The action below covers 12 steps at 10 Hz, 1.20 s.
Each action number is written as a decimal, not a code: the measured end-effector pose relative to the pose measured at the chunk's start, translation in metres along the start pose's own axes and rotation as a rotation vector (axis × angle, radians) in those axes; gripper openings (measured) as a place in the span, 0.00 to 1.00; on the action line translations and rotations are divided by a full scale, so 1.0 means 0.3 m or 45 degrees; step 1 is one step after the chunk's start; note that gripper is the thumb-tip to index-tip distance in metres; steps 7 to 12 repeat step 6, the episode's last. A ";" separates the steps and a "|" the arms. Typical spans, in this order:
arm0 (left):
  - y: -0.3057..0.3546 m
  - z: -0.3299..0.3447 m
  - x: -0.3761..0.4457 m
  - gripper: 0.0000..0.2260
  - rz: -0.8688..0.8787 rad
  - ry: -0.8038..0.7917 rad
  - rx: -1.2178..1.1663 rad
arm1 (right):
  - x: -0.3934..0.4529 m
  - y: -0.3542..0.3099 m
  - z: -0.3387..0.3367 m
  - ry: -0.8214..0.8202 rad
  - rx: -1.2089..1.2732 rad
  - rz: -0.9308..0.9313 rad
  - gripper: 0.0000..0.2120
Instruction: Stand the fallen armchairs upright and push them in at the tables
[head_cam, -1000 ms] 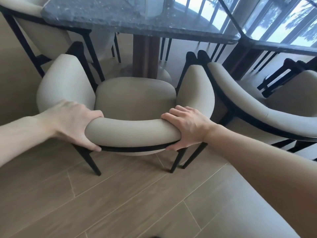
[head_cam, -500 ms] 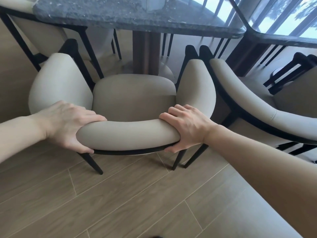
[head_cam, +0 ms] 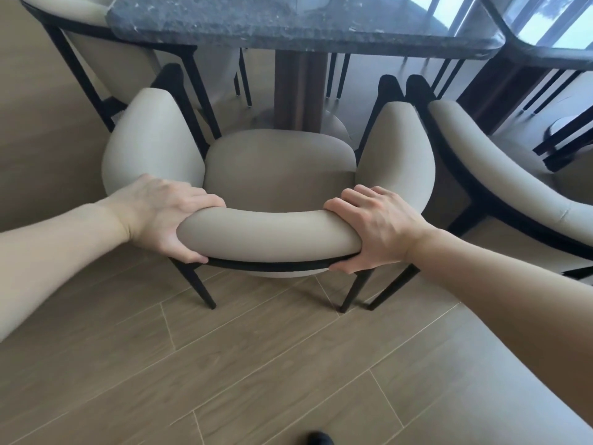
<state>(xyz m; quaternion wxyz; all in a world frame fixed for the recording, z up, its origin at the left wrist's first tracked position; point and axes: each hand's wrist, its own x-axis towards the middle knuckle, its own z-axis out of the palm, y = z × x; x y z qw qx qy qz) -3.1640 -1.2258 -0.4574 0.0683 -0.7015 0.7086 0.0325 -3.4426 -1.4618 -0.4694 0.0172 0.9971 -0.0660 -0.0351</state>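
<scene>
1. Sliding forward now: the chair sits nearer the bench than it did a second ago, its armrest tips closer to the stone edge and the seat front drawing in toward the pedestal.

2. Both grips are clenched on the curved backrest. The left hand wraps the left end, fingers over the top and thumb tucked under the black frame; the right hand does the same at the right end. Neither grip has shifted along the rail across the last second.

3. All the legs I can see are planted on the wood floor, so this chair is upright. My read: the standing-up part is done for this one, and it is mid-push.

4. There looks to be a little travel left, since the seat is not yet under the bench top. The armrests may meet the stone edge first, though I cannot tell from this angle whether they clear it.

5. To the right, a second chair stands just beside this one, the two front posts almost touching. A squeeze could come there if the push drifts right.

6. A third chair is tucked at the bench's far-left side.

7. Writing check: no brand, label or lettering is readable anywhere on the upholstery, the frames or the bench.
</scene>
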 end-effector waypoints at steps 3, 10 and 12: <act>0.107 -0.005 -0.102 0.44 -0.378 -0.100 0.049 | -0.001 -0.035 -0.041 -0.166 0.136 0.175 0.43; 0.423 -0.175 -0.143 0.32 -0.960 0.105 -1.190 | 0.041 -0.252 -0.257 -0.407 0.682 0.618 0.32; 0.423 -0.175 -0.143 0.32 -0.960 0.105 -1.190 | 0.041 -0.252 -0.257 -0.407 0.682 0.618 0.32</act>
